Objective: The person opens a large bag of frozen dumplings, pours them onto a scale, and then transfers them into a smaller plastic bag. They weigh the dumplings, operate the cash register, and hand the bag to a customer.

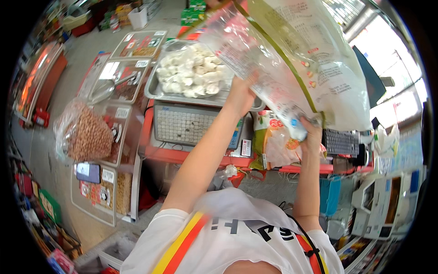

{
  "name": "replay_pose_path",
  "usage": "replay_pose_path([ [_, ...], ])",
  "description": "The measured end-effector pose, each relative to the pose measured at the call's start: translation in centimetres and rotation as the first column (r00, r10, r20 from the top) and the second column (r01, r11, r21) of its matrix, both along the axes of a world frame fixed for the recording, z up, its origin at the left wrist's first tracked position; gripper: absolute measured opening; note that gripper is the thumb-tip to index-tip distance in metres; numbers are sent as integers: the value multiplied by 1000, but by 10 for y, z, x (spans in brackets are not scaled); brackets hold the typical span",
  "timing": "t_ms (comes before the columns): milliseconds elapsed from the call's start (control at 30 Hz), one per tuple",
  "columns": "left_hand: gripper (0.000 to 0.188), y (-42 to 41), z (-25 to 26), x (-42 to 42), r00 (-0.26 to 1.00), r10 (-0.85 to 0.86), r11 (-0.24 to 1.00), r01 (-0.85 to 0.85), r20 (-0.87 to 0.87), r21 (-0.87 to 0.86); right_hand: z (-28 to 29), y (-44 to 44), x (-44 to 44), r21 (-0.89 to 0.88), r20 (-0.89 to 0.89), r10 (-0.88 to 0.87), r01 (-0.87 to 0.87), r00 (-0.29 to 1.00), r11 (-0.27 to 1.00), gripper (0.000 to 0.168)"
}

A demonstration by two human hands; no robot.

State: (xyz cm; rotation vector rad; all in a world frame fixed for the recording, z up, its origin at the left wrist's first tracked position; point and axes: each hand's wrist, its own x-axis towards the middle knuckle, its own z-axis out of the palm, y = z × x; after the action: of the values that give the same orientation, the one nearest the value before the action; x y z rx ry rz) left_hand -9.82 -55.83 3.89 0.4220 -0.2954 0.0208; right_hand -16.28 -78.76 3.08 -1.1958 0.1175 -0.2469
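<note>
A large printed plastic food bag [328,68], green and clear, is held up before me. My left hand [244,90] grips its lower left edge, the fingers partly hidden behind the film. My right hand [311,132] is closed on the bag's lower corner. Below it, another printed food bag [279,147] with pale contents lies on the red-edged counter. Left of my hands, white pieces of food in a clear bag [191,70] rest on a metal tray [150,87], above the keypad of a weighing scale [188,123].
Lidded clear food bins [118,137] stand at the left, with a bag of peanuts [89,133], a metal scoop [104,89] and a smartphone [88,172] on them. A black keyboard [341,142] lies at the right. Part of another hand [213,3] shows at the top edge.
</note>
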Motion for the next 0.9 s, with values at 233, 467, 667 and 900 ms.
replay_pose_path([
  [233, 32, -20, 22, -20, 998, 55, 972, -47, -30, 231, -12, 36, -11, 306, 61, 186, -196, 981, 932, 48],
  [467, 36, -16, 33, -42, 995, -83, 922, 57, 51, 384, 3, 47, -18, 145, 46, 201, -206, 979, 968, 43],
  [667, 26, -32, 11, -69, 973, 222, 651, -99, -64, 752, 9, 40, -17, -151, -27, 251, -252, 968, 956, 43],
  [900, 21, -5, 35, -74, 951, 305, 444, -188, 50, 876, 70, 16, -19, 275, 468, 81, -231, 880, 933, 61],
])
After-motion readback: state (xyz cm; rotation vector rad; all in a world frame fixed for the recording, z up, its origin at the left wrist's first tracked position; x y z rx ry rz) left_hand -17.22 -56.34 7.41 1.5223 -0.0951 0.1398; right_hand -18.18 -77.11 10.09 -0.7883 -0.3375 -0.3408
